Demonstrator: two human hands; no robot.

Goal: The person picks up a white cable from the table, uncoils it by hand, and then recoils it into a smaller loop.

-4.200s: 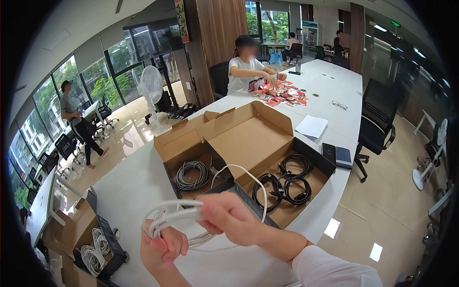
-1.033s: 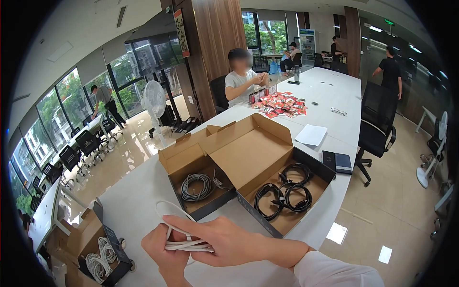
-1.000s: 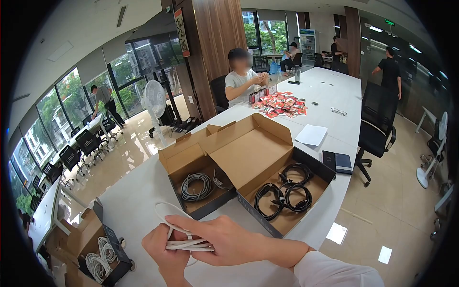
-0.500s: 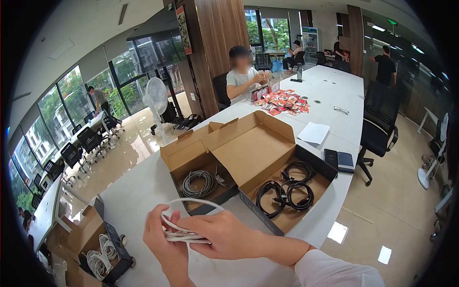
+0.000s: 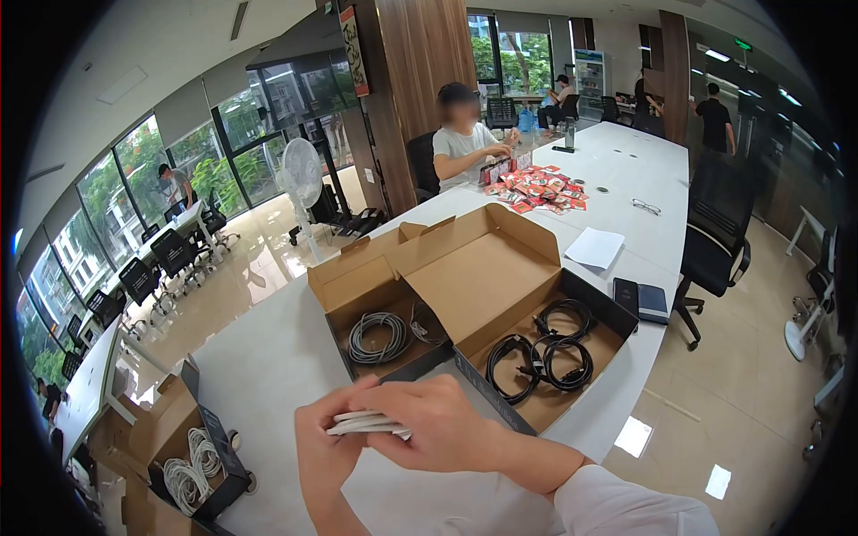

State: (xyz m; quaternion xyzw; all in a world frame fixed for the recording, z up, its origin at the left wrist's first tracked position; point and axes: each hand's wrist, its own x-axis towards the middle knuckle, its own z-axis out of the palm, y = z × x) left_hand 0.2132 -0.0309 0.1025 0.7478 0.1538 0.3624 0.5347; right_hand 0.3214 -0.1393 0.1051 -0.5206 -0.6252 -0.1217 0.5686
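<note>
A bundle of white cable [image 5: 368, 423] is gripped between my two hands above the white table. My left hand [image 5: 329, 438] curls round its left side, while my right hand [image 5: 440, 423] wraps over its right end. Beyond them lies an open box [image 5: 585, 393] with several coiled black cables [image 5: 541, 353]. Left of that, another open box [image 5: 393, 375] contains a grey cable coil [image 5: 377, 338] and a smaller thin coil [image 5: 429, 323]. At lower left, a third box [image 5: 234, 478] contains white cable coils [image 5: 189, 473].
Farther along the table [image 5: 617, 192] lie a pile of red packets [image 5: 541, 188], glasses [image 5: 645, 206], paper [image 5: 594, 248], and a dark notebook [image 5: 649, 301]. A seated person [image 5: 460, 143] handles something there. Office chairs [image 5: 715, 237] and a standing fan [image 5: 300, 174] flank the table.
The loose white loop that stood above my hands is no longer visible; the cable is now a compact bundle. My hands have come closer together, and the view has shifted slightly.
</note>
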